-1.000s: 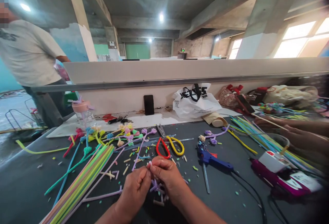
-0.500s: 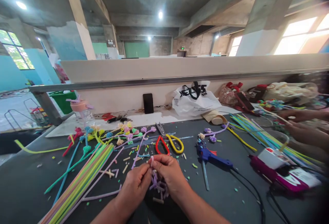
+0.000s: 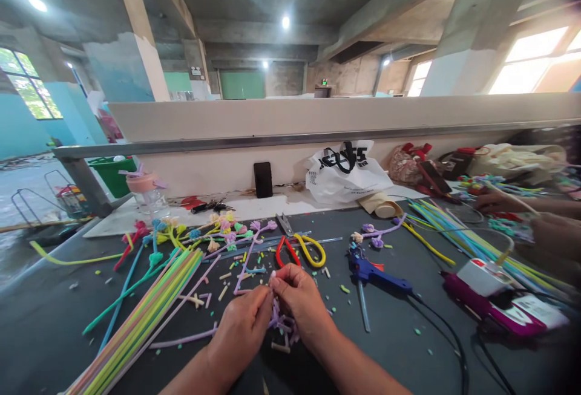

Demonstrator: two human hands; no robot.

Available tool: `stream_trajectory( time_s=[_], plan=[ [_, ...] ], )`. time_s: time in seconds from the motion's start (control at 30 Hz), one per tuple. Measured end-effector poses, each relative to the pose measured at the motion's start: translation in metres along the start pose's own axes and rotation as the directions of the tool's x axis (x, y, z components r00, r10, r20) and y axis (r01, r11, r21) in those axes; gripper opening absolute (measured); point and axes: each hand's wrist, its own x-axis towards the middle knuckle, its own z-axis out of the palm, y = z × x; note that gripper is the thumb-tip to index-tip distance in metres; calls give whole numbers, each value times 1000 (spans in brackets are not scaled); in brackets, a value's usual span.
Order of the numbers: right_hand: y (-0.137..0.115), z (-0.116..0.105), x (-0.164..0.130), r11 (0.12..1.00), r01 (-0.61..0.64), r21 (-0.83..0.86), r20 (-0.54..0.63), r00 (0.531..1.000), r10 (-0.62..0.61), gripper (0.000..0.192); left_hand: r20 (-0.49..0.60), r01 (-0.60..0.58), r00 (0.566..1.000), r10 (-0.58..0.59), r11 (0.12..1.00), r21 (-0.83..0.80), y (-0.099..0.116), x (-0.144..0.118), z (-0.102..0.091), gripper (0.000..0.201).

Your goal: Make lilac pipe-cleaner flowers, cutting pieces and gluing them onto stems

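Observation:
My left hand (image 3: 245,317) and my right hand (image 3: 300,299) meet low in the middle of the view, fingertips pinched together. Between them is a short, pale pink pipe cleaner piece (image 3: 273,275); only its tip shows above my fingers. Just under my hands, partly covered by them, lies a small heap of cut lilac pipe cleaner pieces (image 3: 285,327). Pliers (image 3: 290,247) with one red and one yellow handle rest beyond my fingertips. A bundle of long pastel pipe cleaners (image 3: 149,316) lies to the left of my left hand.
A blue glue gun (image 3: 379,276) with a clear stick lies right, its cable trailing forward. Beyond it sits a magenta power strip (image 3: 490,304) with a white plug. Pipe cleaner flowers (image 3: 227,225), a phone (image 3: 262,179) and a white bag (image 3: 345,174) stand behind. A co-worker's hands (image 3: 503,201) work far right.
My hands stay together, with fingers shifted slightly, and less of the pale pink piece sticks up. At the far right the co-worker's hands have moved apart. The view has shifted slightly.

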Motion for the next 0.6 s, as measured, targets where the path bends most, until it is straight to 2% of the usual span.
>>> stream_trajectory(
  time_s=[0.07,0.13,0.2,0.27,0.33,0.4,0.43,0.5,0.6],
  plan=[
    [2,-1,1,997,26,-76,-6,1000,-26,19,28,14,1000,-15,1000,17,1,0,-1,25],
    [2,-4,3,971,97,-219,-22,994,-105,13,41,24,999,-25,999,33,1,0,-2,25],
    [1,-6,3,889,182,-420,-26,977,-212,7,48,28,998,-31,997,65,1,0,-3,25],
    [-3,-8,3,764,235,-601,11,958,-286,3,57,5,998,-13,992,128,0,0,-6,23],
    [-8,-10,2,653,267,-709,81,951,-300,4,68,-53,997,39,975,217,-1,-1,-9,21],
    [-12,-13,2,615,286,-735,149,953,-265,7,79,-113,993,93,945,308,-2,-1,-13,21],
    [-13,-15,3,630,284,-722,177,957,-229,8,83,-136,990,115,930,340,-3,-1,-15,21],
    [-15,-19,3,716,241,-656,231,966,-114,8,93,-169,985,145,918,359,-3,-1,-19,21],
    [-17,-27,3,861,72,-503,333,936,116,6,95,-190,981,169,936,297,-2,0,-22,19]
  ],
)
